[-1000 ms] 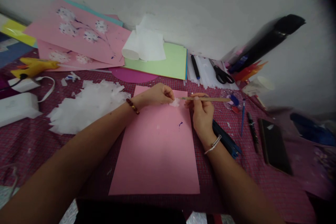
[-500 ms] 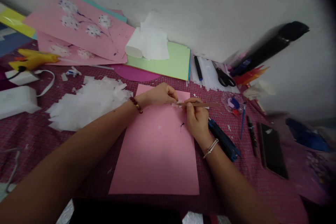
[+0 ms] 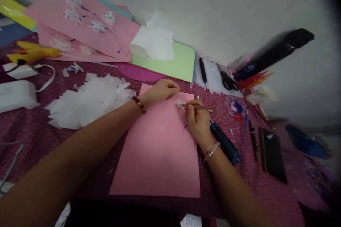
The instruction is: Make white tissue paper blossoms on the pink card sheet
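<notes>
A sheet of pink paper (image 3: pixel 160 163) lies in front of me with a small dark blue mark near its right edge. My right hand (image 3: pixel 199 122) rests at its upper right, closed around a thin flat brown stick (image 3: pixel 206 107). The stick's left end meets a small crumpled tuft of white tissue (image 3: pixel 178 102) on the paper. My left hand (image 3: pixel 162 90) is over the paper's top edge, thumb and fingers pinched together, just above and left of the tuft. Whether anything is between those fingertips is too small to make out.
Left of the paper is a heap of white tissue squares (image 3: pixel 87 103). Behind stand a tissue roll (image 3: pixel 138 44) and pink sheets with white blossoms (image 3: pixel 119 39). A yellow glue gun (image 3: pixel 34 54) lies far left. On the right are a blue stapler (image 3: pixel 225 142), scissors (image 3: pixel 227 82) and a phone (image 3: pixel 273 156).
My left hand has lifted slightly up and away from the tuft, which now shows more fully. My right hand keeps the stick at the tuft, barely shifted.
</notes>
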`<state>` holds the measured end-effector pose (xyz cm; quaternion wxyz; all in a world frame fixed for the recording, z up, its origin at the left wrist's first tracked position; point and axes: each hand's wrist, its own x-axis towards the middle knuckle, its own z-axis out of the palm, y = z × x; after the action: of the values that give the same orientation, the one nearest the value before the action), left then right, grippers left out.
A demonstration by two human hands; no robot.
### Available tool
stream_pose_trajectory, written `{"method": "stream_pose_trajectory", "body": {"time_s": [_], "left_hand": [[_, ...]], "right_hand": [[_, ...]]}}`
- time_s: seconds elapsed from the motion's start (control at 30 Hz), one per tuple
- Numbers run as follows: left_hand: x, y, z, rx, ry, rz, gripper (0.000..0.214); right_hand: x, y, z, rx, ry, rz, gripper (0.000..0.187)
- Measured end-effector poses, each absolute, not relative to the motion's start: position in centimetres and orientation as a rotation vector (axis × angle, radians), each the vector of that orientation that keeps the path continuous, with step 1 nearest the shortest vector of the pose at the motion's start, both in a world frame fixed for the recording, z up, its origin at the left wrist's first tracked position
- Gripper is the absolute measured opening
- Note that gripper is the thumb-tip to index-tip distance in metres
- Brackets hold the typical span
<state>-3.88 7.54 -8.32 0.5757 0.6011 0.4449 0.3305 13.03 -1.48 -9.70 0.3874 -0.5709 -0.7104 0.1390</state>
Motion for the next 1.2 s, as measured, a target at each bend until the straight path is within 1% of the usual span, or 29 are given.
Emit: {"method": "stream_pose_trajectory", "body": {"time_s": [0.17, 0.27, 0.4, 0.47, 0.53, 0.6, 0.7, 0.83, 0.9, 0.97, 1.03, 1.13, 1.2], "left_hand": [[-4.0, 7.5, -7.6, 1.293, 1.050, 0.760, 0.008], [-5.3, 8.3, -6.6, 1.268, 1.062, 0.800, 0.008], [-8.3, 9.5, -3.7, 1.342, 1.119, 1.012, 0.004], [-9.9, 9.4, -1.9, 1.406, 1.166, 1.113, 0.002], [-11.3, 9.0, -0.2, 1.490, 1.252, 1.134, 0.006], [-12.6, 8.5, 0.9, 1.590, 1.351, 1.064, 0.011], [-14.9, 8.0, 1.0, 1.748, 1.416, 0.833, 0.011], [-17.6, 7.5, -1.5, 1.990, 1.518, 0.440, 0.013], [-18.2, 7.2, -3.2, 2.135, 1.631, 0.350, 0.018], [-18.1, 6.9, -4.5, 2.247, 1.713, 0.362, 0.023], [-17.7, 6.7, -4.9, 2.248, 1.761, 0.408, 0.023], [-17.6, 6.8, -3.6, 1.956, 1.761, 0.514, 0.019], [-17.7, 7.0, -2.0, 1.719, 1.631, 0.612, 0.016]], "right_hand": [[13.0, -1.3, -9.9, -1.434, -1.769, 0.429, 0.023], [13.3, -1.2, -10.0, -1.356, -1.523, 0.576, 0.020], [14.1, -0.9, -10.3, -1.290, -1.139, 0.816, 0.016], [14.3, -0.9, -10.4, -1.278, -1.079, 0.896, 0.016], [14.4, -0.8, -10.5, -1.250, -1.080, 0.947, 0.017], [14.5, -0.8, -10.7, -1.234, -1.087, 0.976, 0.019], [14.5, -0.6, -11.0, -1.221, -1.089, 1.001, 0.020], [14.7, -0.4, -11.5, -1.198, -1.100, 1.021, 0.015], [14.8, -0.3, -11.7, -1.200, -1.105, 1.016, 0.014], [14.9, -0.2, -11.8, -1.207, -1.101, 1.012, 0.014], [14.9, -0.3, -11.7, -1.209, -1.102, 1.009, 0.015], [14.8, -0.3, -11.5, -1.209, -1.118, 0.994, 0.017], [14.8, -0.3, -11.4, -1.203, -1.119, 0.997, 0.017]]}}
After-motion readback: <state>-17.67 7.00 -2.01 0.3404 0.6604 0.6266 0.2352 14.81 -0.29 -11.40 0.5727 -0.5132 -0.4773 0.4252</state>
